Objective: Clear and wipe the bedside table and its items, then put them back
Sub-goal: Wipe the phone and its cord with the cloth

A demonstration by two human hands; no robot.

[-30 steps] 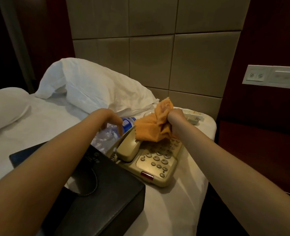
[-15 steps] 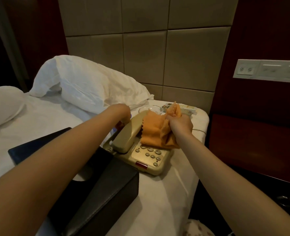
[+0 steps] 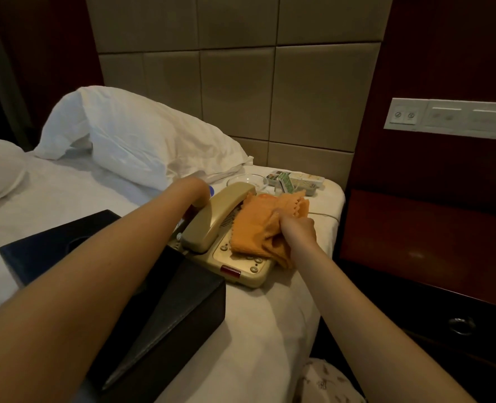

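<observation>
Here, the left hand [image 3: 196, 193] grips the handset [image 3: 216, 218], long axis running near-left to far-right; the right hand [image 3: 296, 229] presses the cloth [image 3: 258, 228] on the phone base [image 3: 241, 270].

right hand [image 3: 297, 228] pressing orange cloth [image 3: 262, 225] on phone [image 3: 235, 257], left hand [image 3: 196, 191] lifting handset [image 3: 214, 219]

keypad [image 3: 248, 255] mostly under cloth [image 3: 262, 228], left fingers [image 3: 201, 200] behind handset [image 3: 216, 218]

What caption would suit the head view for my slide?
Right hand wipes the phone with an orange cloth while the left hand lifts the handset.
</observation>
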